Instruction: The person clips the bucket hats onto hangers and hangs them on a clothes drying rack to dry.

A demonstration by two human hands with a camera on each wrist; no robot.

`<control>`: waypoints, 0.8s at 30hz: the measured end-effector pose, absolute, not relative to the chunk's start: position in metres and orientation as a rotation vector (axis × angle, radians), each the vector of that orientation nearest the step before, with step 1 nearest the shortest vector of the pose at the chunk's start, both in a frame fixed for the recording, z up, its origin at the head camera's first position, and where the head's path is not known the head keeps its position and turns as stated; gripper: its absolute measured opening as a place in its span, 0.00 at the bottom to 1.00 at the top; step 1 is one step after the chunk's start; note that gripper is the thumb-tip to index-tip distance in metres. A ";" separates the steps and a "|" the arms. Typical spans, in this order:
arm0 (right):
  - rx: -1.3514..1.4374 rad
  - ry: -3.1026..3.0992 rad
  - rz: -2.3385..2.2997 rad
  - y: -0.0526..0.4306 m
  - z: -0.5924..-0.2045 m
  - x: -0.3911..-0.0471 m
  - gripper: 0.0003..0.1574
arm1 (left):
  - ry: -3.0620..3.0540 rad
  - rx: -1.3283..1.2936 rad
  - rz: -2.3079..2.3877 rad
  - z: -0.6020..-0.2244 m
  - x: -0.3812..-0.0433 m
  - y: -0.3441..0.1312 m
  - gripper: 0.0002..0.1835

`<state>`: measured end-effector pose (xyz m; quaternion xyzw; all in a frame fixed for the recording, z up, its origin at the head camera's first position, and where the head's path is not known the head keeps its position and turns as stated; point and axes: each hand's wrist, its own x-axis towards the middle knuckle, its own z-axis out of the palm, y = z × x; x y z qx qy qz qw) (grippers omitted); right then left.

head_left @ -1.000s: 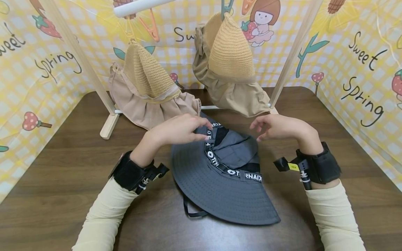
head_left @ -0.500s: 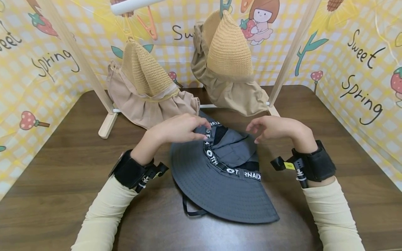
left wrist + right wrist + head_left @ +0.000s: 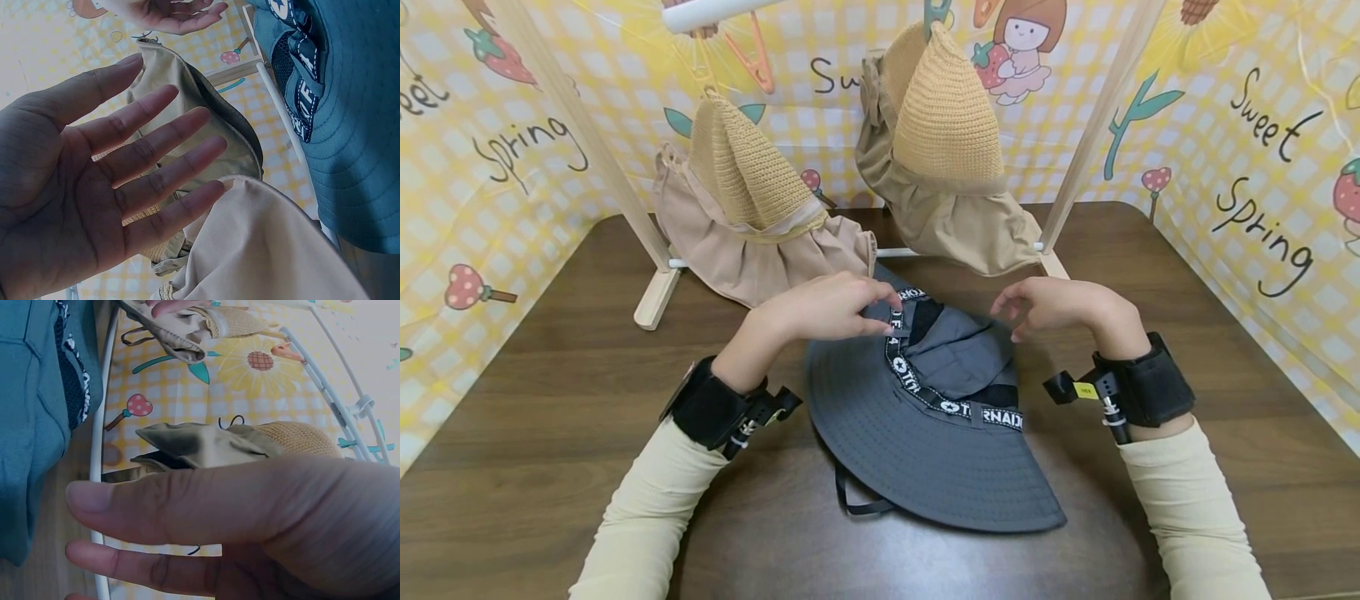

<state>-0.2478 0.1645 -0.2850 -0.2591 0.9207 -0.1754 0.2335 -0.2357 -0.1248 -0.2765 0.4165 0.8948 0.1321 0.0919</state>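
Observation:
A dark grey bucket hat lies folded on the table, its black band with white lettering facing up and a black cord loop poking out under the brim. Over its upper left part hovers my left hand, palm down; the left wrist view shows those fingers spread, holding nothing. To the right of the crown, my right hand hangs in the air with loosely bent fingers, apart from the hat. In the right wrist view, the thumb and forefinger are parted with nothing between them.
Behind the grey hat, a straw hat with a pinkish brim and a straw hat with a khaki brim hang from a wooden rack. A teal clip holds the khaki one. An orange clip hangs above.
My right hand and forearm have drifted slightly left. The left hand has stayed almost in place, and the grey hat lies as before.

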 end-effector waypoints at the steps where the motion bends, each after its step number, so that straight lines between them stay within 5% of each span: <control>1: -0.709 2.525 -0.479 0.165 -0.285 -0.249 0.24 | 2.660 1.229 0.392 -0.276 -0.235 -0.125 0.18; 24: -0.681 2.511 -0.437 0.164 -0.288 -0.257 0.28 | 2.666 1.153 0.402 -0.271 -0.234 -0.131 0.17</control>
